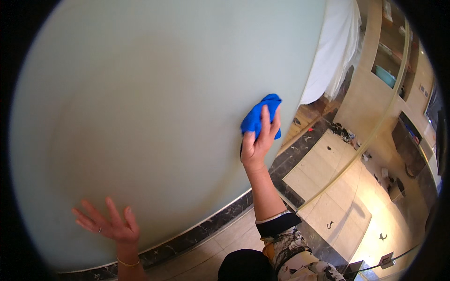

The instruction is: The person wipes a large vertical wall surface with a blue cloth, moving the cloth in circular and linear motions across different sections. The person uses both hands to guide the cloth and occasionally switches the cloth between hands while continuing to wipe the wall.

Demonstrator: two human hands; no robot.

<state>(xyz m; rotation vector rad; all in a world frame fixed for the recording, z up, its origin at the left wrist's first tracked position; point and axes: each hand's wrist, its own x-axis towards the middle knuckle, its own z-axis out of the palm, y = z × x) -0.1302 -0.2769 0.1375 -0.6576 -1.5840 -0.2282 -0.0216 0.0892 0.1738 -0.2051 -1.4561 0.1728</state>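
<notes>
A blue cloth [252, 119], bunched up, lies against a smooth pale grey-green wall panel [168, 116] close to its right edge. My right hand [259, 149] grips the cloth, with fingers spread over it. Lower left, my left hand [110, 224] has its fingers apart and holds nothing. It is up at the same panel; whether the palm touches the surface I cannot tell. A ring sits on one finger, and a thin bracelet [128, 263] circles the wrist.
Dark marbled baseboard [190, 232] runs below the panel. A clear glass pane with a pale edge [362, 151] stands to the right. White sheeting [334, 52] hangs past the panel. Scattered debris [344, 135] lies on the tiled floor [323, 175]. Shelves hold a teal basin [385, 76].
</notes>
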